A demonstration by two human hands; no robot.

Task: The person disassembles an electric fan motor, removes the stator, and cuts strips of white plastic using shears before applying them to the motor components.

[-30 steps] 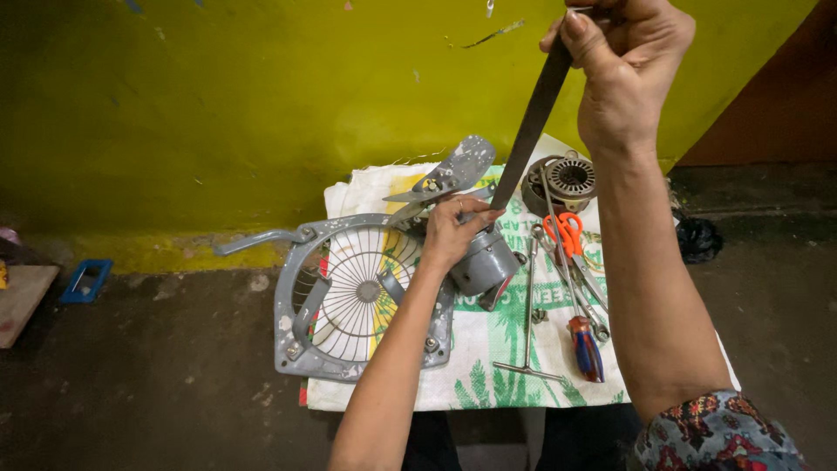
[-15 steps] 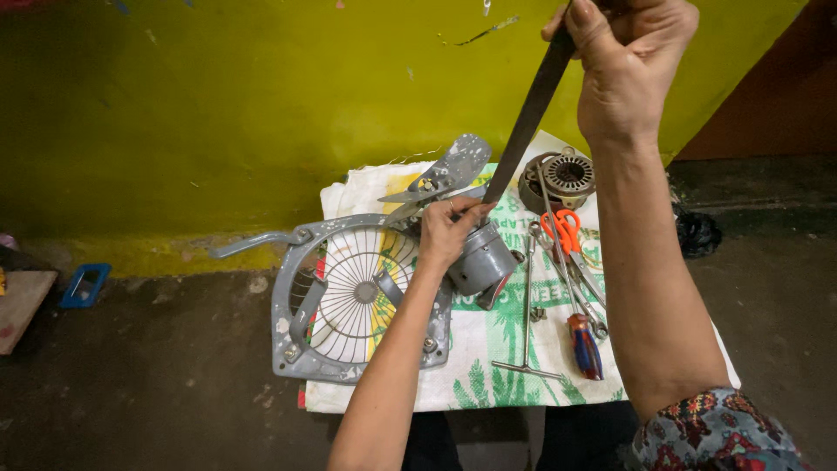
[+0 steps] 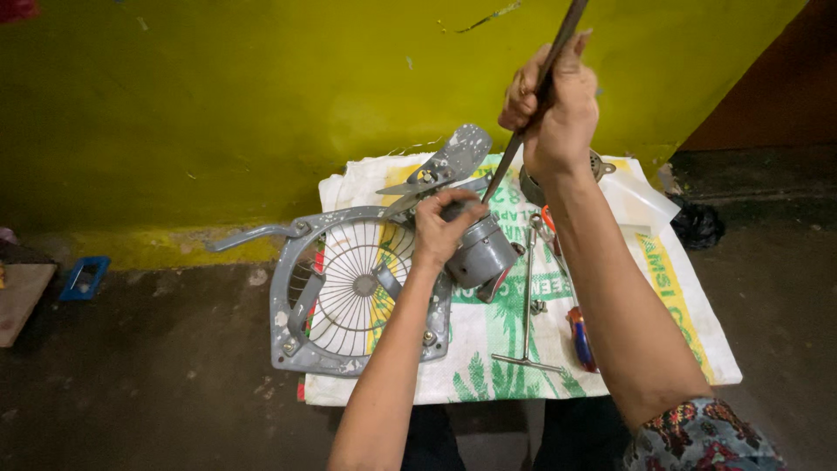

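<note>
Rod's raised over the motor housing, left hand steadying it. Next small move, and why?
Probably bring the right hand down so the long metal rod drives into the grey motor housing: its tip sits at the housing top, and the left hand braces it.

Dim, even light; sharp centre, stretched edges.

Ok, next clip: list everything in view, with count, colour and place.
Fan motor housing: one, grey, on the sack, under the left hand.
Fan guard frame: one, grey with white wire grille, left part of the sack.
Fan blade: one, grey, behind the motor.
Metal bar: one, dark, slanting down to the motor.
T-handle wrench: one, silver, sack centre.
Screwdriver: one, blue and red handle, beside the right forearm.
Woven sack: one, white with green print, on the floor.
Wall: yellow, behind.
Left hand: gripping the motor.
Right hand: gripping the bar.
</note>
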